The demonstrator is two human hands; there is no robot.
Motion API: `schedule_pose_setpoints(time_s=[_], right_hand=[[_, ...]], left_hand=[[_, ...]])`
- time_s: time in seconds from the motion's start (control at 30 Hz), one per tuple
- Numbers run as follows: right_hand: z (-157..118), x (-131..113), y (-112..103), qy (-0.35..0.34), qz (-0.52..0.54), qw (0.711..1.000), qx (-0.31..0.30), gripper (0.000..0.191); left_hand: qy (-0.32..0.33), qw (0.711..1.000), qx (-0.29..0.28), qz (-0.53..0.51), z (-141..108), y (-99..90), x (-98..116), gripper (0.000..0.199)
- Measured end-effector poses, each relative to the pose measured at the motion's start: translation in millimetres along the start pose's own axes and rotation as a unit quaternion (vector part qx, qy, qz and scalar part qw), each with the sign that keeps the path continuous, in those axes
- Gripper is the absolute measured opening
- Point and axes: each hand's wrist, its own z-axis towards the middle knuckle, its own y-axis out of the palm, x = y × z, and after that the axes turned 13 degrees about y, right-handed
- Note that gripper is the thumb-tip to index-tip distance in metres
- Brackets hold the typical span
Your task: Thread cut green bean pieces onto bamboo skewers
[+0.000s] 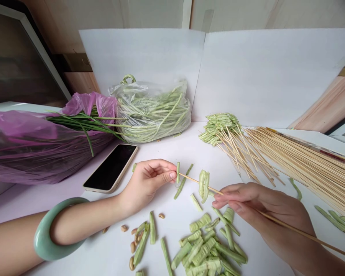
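My right hand (pixel 255 207) pinches a thin wooden skewer (pixel 299 231) that points left and slightly up. Threaded on the skewer, just ahead of my right fingertips, are flattened green bean pieces (pixel 204 186). At the skewer's tip, my left hand (pixel 149 182) holds a short bean piece (pixel 178 172) upright between thumb and fingers. A longer bean piece (pixel 184 181) lies on the table behind the skewer. Below the hands is a pile of cut bean pieces (pixel 204 249), with several brown seeds (pixel 132 247) to its left.
A black-screened phone (pixel 110 167) lies left of my left hand. Behind are a purple bag (pixel 46 145) of green stalks and a clear bag (pixel 155 111) of long beans. Filled skewers (pixel 222 126) lie at back right, beside many bare skewers (pixel 304 165).
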Motion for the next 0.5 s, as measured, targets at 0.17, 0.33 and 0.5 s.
schedule_pose_setpoints(time_s=[0.17,0.33,0.5], right_hand=[[-2.1,2.4,-1.2,-0.001,0.006,1.0,-0.01,0.02],[-4.6,3.3,-0.3,-0.013,0.011,1.0,-0.019,0.025],[-6.0,1.2,2.2,-0.016,0.009,1.0,-0.016,0.028]], left_hand=[[-0.017,1.0,0.001,-0.001,-2.1,0.3,-0.3,0.016],[-0.032,0.999,0.002,-0.023,-2.5,0.2,-1.7,0.015],[-0.035,0.999,-0.009,-0.039,-2.1,-0.2,-1.7,0.014]])
